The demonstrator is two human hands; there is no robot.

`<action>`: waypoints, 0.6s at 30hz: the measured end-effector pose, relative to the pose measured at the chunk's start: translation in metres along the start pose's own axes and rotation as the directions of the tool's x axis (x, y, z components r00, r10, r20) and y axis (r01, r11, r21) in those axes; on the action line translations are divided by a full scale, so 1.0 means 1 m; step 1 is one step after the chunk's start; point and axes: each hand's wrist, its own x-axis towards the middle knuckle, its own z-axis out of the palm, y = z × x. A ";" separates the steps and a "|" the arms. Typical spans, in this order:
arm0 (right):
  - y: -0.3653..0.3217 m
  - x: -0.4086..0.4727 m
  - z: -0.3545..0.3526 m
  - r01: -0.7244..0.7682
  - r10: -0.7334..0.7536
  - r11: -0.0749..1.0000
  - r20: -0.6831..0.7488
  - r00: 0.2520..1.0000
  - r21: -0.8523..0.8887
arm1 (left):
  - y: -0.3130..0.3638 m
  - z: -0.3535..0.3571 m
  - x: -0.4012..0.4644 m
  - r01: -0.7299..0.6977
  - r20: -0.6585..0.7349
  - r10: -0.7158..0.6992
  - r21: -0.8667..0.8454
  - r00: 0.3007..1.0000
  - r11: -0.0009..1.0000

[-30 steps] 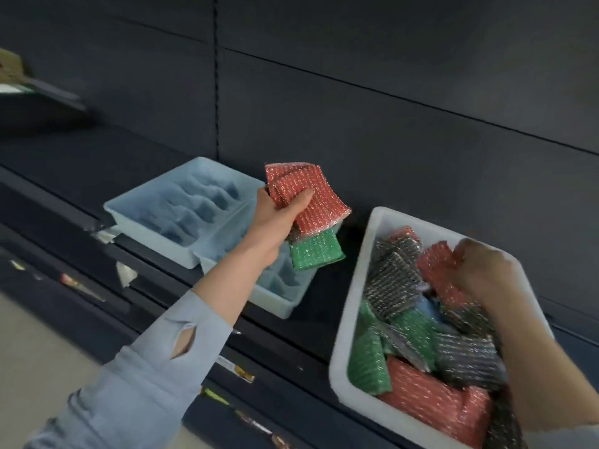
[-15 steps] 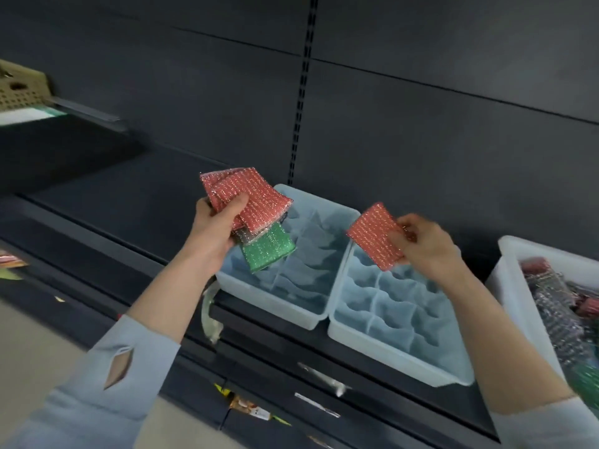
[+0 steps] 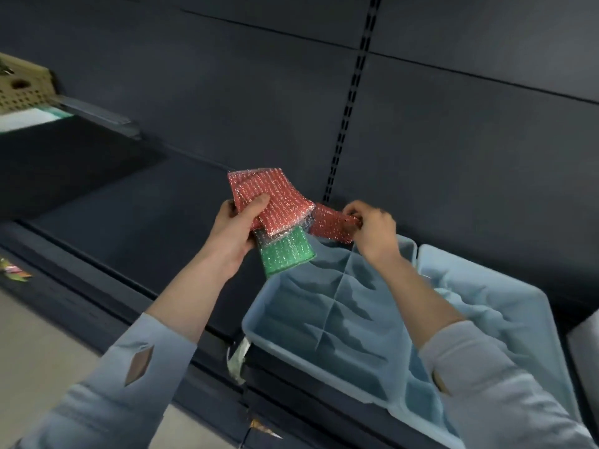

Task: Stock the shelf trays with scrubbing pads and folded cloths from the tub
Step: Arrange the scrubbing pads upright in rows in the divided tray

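Observation:
My left hand [image 3: 238, 230] grips a fanned stack of sparkly scrubbing pads [image 3: 274, 202]: red ones on top, a grey one between, a green pad [image 3: 287, 256] at the bottom. My right hand [image 3: 372, 228] pinches a single red pad [image 3: 329, 225] and holds it against the right edge of that stack. Both hands hover above the back left corner of a light blue divided tray [image 3: 259, 311] on the dark shelf. A second blue tray [image 3: 547, 306] stands to its right. Only a corner of the white tub [image 3: 583, 348] shows at the right edge.
The dark shelf [image 3: 129, 215] stretches left of the trays, backed by a dark wall panel with a slotted upright [image 3: 351, 102]. A perforated beige bracket [image 3: 24, 87] sits at the upper left. Price-label strips run along the shelf front, with pale floor below.
My right hand has carried its red pad leftward to the stack in my left hand. The view has swung left, so the trays now sit lower right and the tub is nearly out of frame.

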 end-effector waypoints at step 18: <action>-0.005 -0.007 0.021 0.025 -0.062 0.945 -0.103 0.993 -0.326 | 0.008 0.015 0.039 0.097 0.272 -0.081 -0.045 0.959 0.994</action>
